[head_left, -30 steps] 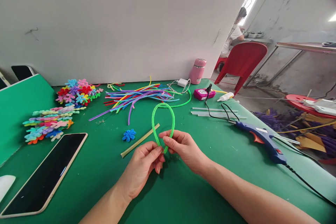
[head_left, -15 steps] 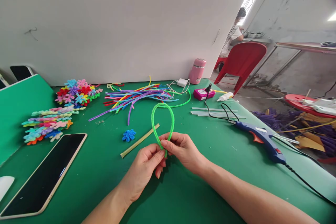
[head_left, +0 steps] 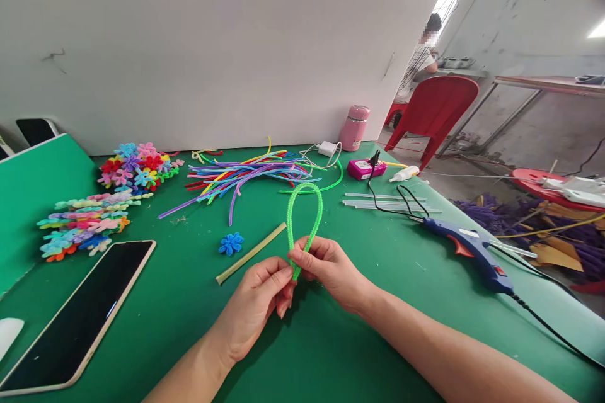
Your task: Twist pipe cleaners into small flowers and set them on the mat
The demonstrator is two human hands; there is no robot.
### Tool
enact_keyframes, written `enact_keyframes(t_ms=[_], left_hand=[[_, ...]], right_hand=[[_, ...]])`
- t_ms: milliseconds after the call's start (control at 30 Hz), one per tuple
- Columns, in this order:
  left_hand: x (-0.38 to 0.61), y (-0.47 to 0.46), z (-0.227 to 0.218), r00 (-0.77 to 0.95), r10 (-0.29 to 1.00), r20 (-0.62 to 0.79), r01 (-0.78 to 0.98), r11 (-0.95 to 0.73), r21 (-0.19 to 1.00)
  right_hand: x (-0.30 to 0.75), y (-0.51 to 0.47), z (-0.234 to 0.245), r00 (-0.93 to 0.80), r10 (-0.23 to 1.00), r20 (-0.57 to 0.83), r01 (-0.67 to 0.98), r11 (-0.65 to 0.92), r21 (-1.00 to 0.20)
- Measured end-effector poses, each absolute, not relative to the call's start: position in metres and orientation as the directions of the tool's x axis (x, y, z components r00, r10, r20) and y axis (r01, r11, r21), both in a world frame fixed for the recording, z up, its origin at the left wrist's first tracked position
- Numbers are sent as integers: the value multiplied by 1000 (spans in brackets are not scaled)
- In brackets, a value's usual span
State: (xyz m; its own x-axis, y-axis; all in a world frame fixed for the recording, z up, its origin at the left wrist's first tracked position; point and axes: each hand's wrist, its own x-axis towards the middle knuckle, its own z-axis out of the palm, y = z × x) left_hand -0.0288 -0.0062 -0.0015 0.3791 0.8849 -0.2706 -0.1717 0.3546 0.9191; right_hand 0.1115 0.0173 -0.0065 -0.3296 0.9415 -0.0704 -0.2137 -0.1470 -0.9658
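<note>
A green pipe cleaner (head_left: 290, 220), bent into a narrow loop, is held up over the green counter (head_left: 378, 340), its lower ends brought together between the left hand (head_left: 253, 305) and the right hand (head_left: 331, 271); the left fingers are pinched closed on the bottom, the right fingers pinched on it just above. Near the left hand lie a flat tan strip (head_left: 250, 254) and a small blue flower (head_left: 230, 244), with loose colored pipe cleaners (head_left: 250, 173) beyond, a phone (head_left: 80, 315) to the left and a glue gun (head_left: 472, 250) to the right.
</note>
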Motion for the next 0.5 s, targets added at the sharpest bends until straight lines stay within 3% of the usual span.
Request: enact_keyframes(t_ms=[200, 500], left_hand=[[-29, -6, -1, 376, 893, -247, -301, 370, 879], [-27, -6, 2, 317, 919, -236, -205, 310, 929]], right_hand=[[111, 19, -7, -333, 935, -119, -261, -213, -942], [109, 17, -4, -331, 942, -53, -262, -146, -954]])
